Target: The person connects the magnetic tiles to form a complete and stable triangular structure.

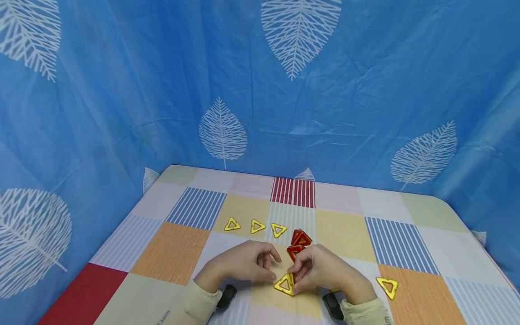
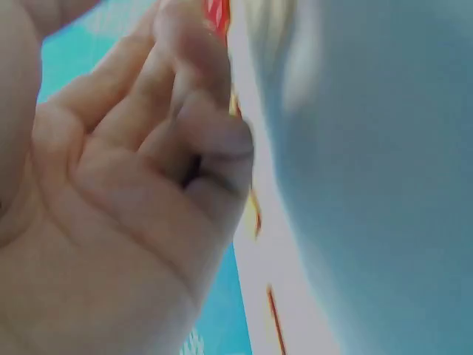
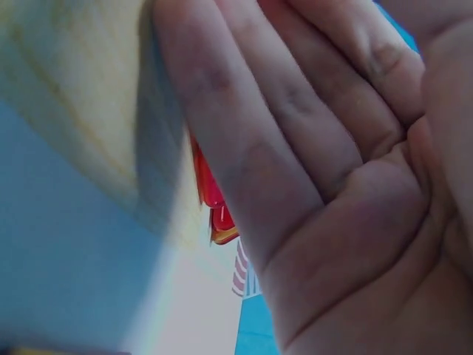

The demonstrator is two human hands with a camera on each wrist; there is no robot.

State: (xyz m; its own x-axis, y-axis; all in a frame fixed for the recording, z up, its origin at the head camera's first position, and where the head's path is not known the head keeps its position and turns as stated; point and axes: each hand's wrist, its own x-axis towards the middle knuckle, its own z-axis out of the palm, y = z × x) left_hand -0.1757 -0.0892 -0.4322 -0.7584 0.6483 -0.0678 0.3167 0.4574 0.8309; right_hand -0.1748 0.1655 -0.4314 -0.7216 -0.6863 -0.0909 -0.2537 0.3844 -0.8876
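In the head view both hands meet low on the table over a yellow triangle tile (image 1: pixel 284 285) that stands tilted up. My right hand (image 1: pixel 299 273) pinches its right side with curled fingers. My left hand (image 1: pixel 271 271) has its fingers curled, and the thumb tip holds the tile's left corner. Just beyond the fingers lie red triangle tiles (image 1: pixel 299 238). In the right wrist view they (image 3: pixel 213 201) show past my palm, and in the blurred left wrist view only a red edge (image 2: pixel 216 15) shows.
Three yellow triangles (image 1: pixel 257 226) lie in a row behind my left hand. Another yellow triangle (image 1: pixel 387 287) lies to the right of my right wrist. The chequered tablecloth (image 1: pixel 406 234) covers the table, and a blue leaf-print curtain (image 1: pixel 260 90) closes it in.
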